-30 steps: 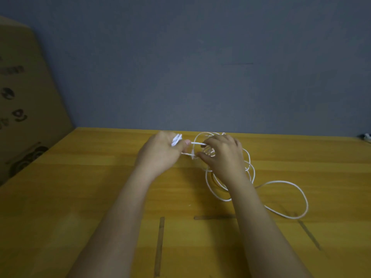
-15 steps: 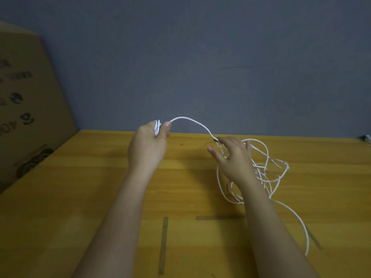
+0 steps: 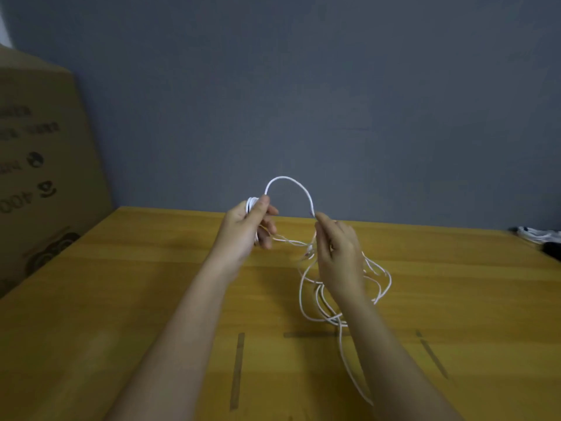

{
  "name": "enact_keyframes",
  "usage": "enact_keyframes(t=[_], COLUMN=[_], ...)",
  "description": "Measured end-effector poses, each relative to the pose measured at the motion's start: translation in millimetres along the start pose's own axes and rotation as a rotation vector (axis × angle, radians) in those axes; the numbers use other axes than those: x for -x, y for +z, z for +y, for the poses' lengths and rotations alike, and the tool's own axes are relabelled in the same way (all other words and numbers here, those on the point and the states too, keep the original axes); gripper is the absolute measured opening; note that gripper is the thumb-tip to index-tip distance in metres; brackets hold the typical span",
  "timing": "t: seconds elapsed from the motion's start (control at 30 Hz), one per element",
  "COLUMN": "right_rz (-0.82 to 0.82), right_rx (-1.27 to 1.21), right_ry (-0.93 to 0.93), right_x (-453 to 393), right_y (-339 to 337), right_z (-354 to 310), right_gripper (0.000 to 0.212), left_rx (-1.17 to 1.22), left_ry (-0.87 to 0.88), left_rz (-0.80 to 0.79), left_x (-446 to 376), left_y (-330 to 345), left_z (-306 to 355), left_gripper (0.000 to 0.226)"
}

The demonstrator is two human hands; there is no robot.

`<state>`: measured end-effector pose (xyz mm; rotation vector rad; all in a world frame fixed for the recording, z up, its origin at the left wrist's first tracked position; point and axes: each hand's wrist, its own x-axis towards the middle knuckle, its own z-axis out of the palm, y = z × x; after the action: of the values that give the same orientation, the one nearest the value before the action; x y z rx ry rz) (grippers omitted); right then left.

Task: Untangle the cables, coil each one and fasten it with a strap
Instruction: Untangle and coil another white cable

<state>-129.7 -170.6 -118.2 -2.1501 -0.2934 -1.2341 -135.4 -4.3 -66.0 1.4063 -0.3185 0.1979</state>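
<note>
A thin white cable (image 3: pixel 290 182) arches in the air between my two hands above the wooden table (image 3: pixel 121 284). My left hand (image 3: pixel 246 229) grips a small coil of several turns of this cable, thumb pressed on top. My right hand (image 3: pixel 337 253) pinches the cable at the arch's right end between thumb and forefinger. Below my right hand the rest of the cable hangs in loose tangled loops (image 3: pixel 349 299) onto the table, and one strand trails toward the near right edge.
A large cardboard box (image 3: pixel 39 165) stands at the left of the table. A grey wall runs behind. At the far right edge lie a white object (image 3: pixel 535 233) and a dark one (image 3: pixel 552 249). Dark tape marks (image 3: pixel 237 369) cross the near tabletop.
Both hands have risen off the table and moved apart. The stretch of cable between them now forms a raised arch, and the tangle has been dragged up under my right hand.
</note>
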Motion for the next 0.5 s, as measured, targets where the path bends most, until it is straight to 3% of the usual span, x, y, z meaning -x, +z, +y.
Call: enact_keyframes(t=[0.2, 0.33, 0.4, 0.5], right_rz=[-0.204, -0.33, -0.335, -0.293], right_rx=[0.563, 0.619, 0.567, 0.434], right_ry=[-0.351, -0.661, -0.781, -0.866], right_x=[3, 14, 24, 40], right_y=[-12, -8, -12, -21], right_z=[-14, -49, -62, -65], right_gripper=[0.029, 0.035, 0.034, 0.029], left_rx=[0.302, 0.457, 0.396, 0.07], left_ry=[-0.056, -0.054, -0.023, 0.026], left_rz=[-0.069, 0.03, 0.063, 0.068], left_x=[22, 37, 40, 40], left_y=[-6, 0, 2, -1], left_z=[42, 55, 54, 33], left_gripper=[0.025, 0.015, 0.012, 0.015])
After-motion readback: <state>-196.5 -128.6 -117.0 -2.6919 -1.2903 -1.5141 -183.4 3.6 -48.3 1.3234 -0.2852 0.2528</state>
